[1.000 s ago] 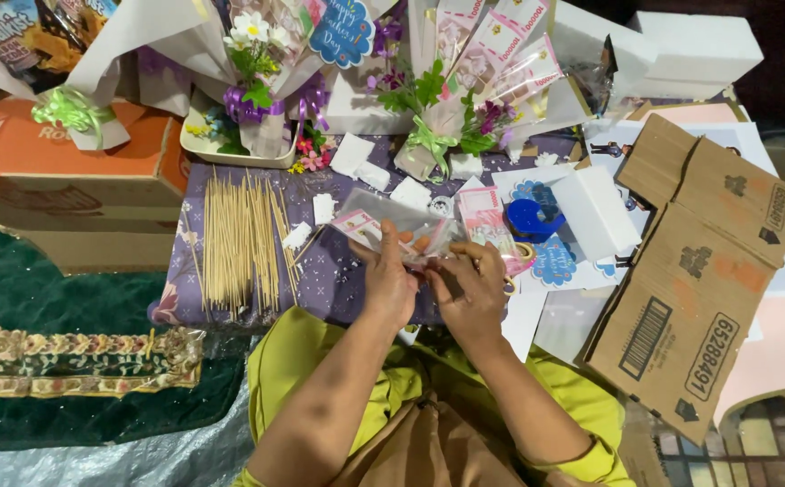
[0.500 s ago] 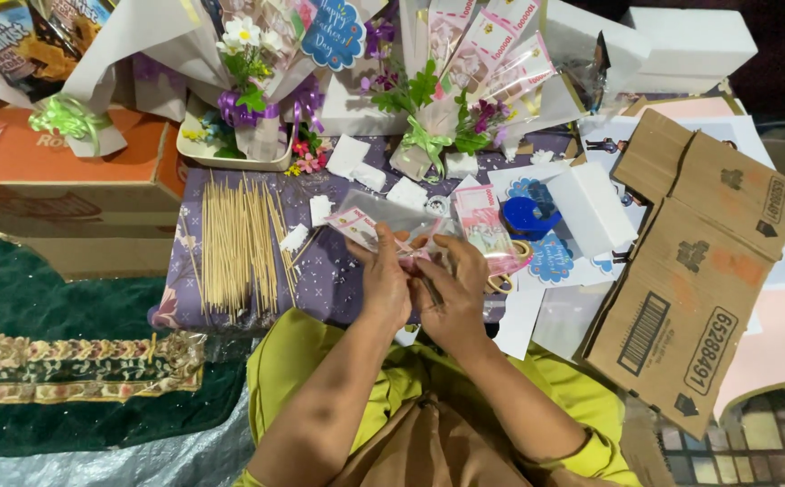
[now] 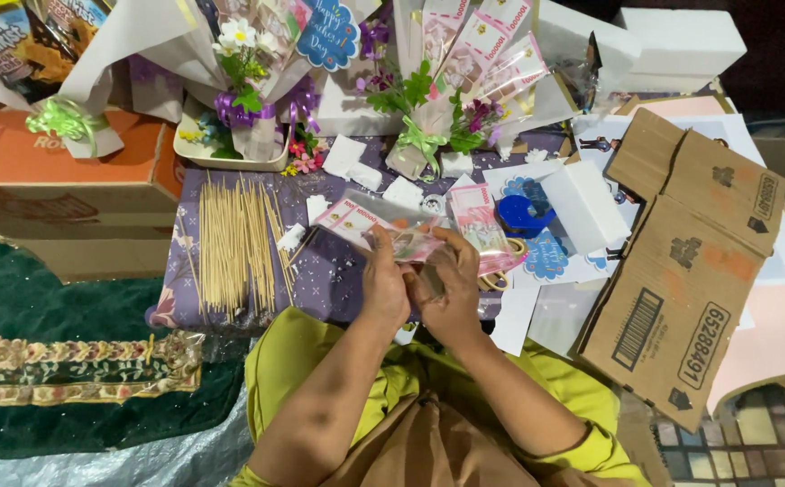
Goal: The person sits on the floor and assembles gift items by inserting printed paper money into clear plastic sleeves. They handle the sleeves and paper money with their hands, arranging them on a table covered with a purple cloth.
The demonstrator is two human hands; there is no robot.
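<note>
Both hands meet over the front of a low table with a purple cloth [image 3: 325, 275]. My left hand [image 3: 383, 284] pinches the near end of a pink banknote in a clear plastic sleeve [image 3: 370, 221], which slants up to the left. My right hand [image 3: 446, 289] curls against the left one and grips the same sleeved banknote at its right end. A stack of similar pink banknotes [image 3: 478, 225] lies just beyond my right hand. Several bamboo skewers [image 3: 234, 239] lie in a row left of my hands.
Wrapped flower-and-banknote bouquets [image 3: 437, 81] stand at the back. White foam blocks [image 3: 586, 207], a blue tape roll [image 3: 520, 215] and paper cut-outs lie to the right. Flattened cardboard [image 3: 690, 261] leans at right; an orange box [image 3: 68, 167] and green rug [image 3: 50, 361] at left.
My hands have drawn slightly closer together on the sleeved banknote and shifted a little downward; the view has moved only slightly.
</note>
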